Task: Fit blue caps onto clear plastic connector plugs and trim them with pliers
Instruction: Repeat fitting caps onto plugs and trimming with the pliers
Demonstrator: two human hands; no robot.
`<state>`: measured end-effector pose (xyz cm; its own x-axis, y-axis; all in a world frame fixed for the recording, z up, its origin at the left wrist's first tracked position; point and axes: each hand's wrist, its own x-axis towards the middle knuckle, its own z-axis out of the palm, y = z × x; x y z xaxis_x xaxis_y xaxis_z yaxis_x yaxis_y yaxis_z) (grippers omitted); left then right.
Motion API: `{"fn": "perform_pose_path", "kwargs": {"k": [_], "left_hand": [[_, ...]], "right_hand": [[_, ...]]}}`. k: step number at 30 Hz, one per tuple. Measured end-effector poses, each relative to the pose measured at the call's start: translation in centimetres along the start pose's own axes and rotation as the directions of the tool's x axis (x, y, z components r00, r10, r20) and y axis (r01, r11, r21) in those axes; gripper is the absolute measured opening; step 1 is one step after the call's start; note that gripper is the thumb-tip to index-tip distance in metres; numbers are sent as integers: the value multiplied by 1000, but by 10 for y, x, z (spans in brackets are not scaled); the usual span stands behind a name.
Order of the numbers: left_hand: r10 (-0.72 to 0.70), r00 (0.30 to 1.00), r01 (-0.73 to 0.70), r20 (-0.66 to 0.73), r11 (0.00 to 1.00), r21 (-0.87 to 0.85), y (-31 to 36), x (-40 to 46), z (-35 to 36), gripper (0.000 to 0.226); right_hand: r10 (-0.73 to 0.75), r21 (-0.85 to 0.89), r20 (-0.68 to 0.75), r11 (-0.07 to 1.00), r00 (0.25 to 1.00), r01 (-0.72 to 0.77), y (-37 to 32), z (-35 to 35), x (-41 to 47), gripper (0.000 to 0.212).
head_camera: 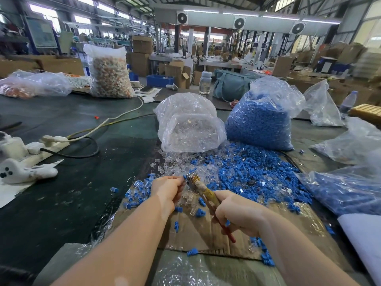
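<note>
Above the cardboard sheet [193, 230], a capped plug [184, 177] is pinched by the left hand [168, 187] at the nose of the pliers [201, 187], gripped by the right hand [237, 211] at four o'clock; fingertips could be nipped if the plug is misaligned.

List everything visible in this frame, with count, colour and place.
Clear plastic bag of clear plugs: one, table centre.
Clear bag of blue caps: one, right of it.
Loose pile of blue caps and clear plugs: many, in front of both bags.
Brown cardboard sheet: one, under the hands.
White power strip: one, left.
Tall bag of orange-white parts: one, far left.
Clear plastic jar: one, behind.
Yellow-handled pliers: one, in right hand.
Left hand: pinches a small piece at the pliers' tip.
Right hand: grips the pliers.
</note>
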<state>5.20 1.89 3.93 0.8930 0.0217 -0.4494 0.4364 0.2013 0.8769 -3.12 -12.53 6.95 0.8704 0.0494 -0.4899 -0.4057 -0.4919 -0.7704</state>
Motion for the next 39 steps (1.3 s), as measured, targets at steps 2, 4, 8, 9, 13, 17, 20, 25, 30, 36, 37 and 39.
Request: {"fn": "perform_pose_path", "kwargs": {"k": [2,4,8,9,13,17,20,25,30,36,37,39], "left_hand": [[-54,998,55,25,998,-25,1,-1,-1,13],[-43,999,44,19,999,-18,0,0,-1,11],[81,996,-78,-32,994,76,-3,0,-1,6],[128,991,-122,-40,985,119,-3,-1,-1,8],[133,991,-131,-23,988,86,-5,-2,-1,10],[74,997,-74,-24,997,23,-5,-2,-2,13],[56,998,-56,-40,998,-4,-7,0,-1,17],[53,997,-54,-54,998,-16,-9,2,0,13],[57,997,-57,-47,998,-7,-13,3,1,12],[70,992,-74,-109,997,-32,-14,6,-5,7],[88,986,-93,-142,995,-29,-14,6,-8,7],[147,971,-146,-187,989,23,-16,9,-14,12]], "right_hand": [[-3,-15,2,1000,1000,3,0,0,-1,30],[-4,-19,6,1000,1000,5,0,1,-1,30],[-10,15,30,1000,1000,9,-1,0,-2,32],[-12,23,39,1000,999,11,-1,0,-2,33],[-25,17,54,1000,998,24,-2,2,-2,38],[-40,10,51,999,998,39,-1,5,-1,44],[-46,1,37,999,998,46,-1,7,-1,44],[-42,-1,-42,999,998,42,1,10,1,36],[-52,49,-80,997,995,56,5,13,4,44],[-38,288,-207,953,978,98,20,9,8,75],[-46,249,-287,961,957,121,23,7,9,74],[-76,104,-472,984,878,141,33,0,13,69]]}}
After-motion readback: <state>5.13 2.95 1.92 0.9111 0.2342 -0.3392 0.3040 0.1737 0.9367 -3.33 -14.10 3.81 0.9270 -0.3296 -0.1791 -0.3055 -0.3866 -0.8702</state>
